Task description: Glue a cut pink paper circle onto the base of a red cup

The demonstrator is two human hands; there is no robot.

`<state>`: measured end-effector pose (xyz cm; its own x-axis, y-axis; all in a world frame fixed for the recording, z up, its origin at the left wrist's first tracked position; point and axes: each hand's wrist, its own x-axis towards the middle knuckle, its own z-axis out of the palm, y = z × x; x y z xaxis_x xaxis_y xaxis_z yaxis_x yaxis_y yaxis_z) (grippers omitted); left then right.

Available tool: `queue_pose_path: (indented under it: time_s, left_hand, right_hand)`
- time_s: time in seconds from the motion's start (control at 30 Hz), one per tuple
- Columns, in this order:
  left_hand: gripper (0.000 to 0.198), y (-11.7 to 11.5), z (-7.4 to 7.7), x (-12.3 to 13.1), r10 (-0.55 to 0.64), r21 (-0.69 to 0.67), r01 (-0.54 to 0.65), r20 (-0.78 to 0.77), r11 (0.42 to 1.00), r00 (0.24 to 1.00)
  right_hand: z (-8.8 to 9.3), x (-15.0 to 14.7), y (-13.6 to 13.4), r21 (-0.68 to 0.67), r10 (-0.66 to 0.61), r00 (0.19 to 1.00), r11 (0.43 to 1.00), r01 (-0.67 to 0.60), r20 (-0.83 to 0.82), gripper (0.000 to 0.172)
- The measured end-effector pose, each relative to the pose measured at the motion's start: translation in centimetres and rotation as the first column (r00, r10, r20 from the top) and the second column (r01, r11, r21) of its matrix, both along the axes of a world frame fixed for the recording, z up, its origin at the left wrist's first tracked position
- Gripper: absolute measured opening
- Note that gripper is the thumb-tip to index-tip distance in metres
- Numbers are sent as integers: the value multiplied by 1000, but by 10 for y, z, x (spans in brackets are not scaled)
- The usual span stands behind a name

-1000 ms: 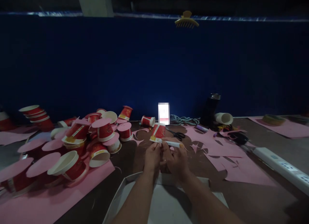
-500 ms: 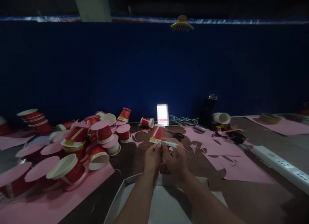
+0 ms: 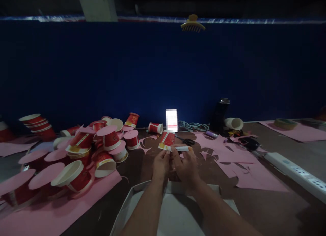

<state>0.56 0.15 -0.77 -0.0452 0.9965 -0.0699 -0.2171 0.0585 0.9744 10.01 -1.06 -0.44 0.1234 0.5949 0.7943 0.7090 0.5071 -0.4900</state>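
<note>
**Blue panel (image 3: 127,70) rises behind a crowded counter (image 3: 142,166) as a white tube (image 3: 183,149) levels out**

Under dim light, a person holds the tube in the right hand (image 3: 187,166), just on the near side of a red cup (image 3: 167,140). Half a second ago it sat at more of a slant, its left end showing above the left fingertips; now it lies almost level, that end tucked from sight by the right fingers. The small shift looks like an adjustment of hold, with the handwork still under way.

The right grip is closed around the tube. The left hand (image 3: 161,164) has its fingertips bunched close by; whether they pinch anything cannot be told.

Red cups topped with pink discs (image 3: 47,175) crowd the left side. Scissors (image 3: 188,141) lie just beyond the right hand, beside cut pink paper (image 3: 229,153), with a power strip (image 3: 292,171) farther right. An open box (image 3: 139,185) beneath the forearms and the nearby scissors appear the likeliest obstructions to lowering either hand.
</note>
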Motion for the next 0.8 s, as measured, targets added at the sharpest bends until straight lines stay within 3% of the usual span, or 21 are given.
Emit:
queue_pose_path:
  time_s: [0.1,0.23,0.37,0.47,0.57,0.8]
  left_hand:
    - [19,2,0,2,21,-22,-18,142,1000,990]
    - [15,6,-5,5,18,-38,-3,401,999,916]
    - [27,7,-10,4,-38,5,41,528,999,848]
    - [32,6,-12,3,-56,23,52,541,998,839]
    - [30,5,-12,1,-42,17,39,498,999,866]
    - [30,5,-11,2,-27,33,15,380,999,925]
  right_hand:
    - [1,0,-1,36,9,999,999,-7,-54,17]
    - [4,0,-2,66,24,987,998,-13,-157,16]
    - [4,0,-5,103,64,981,994,-46,-182,21]
    - [5,0,-8,129,142,981,984,-125,-132,25]
    - [5,0,-10,63,165,985,985,-161,-51,24]
    - [2,-2,-6,68,41,999,997,-43,25,18]
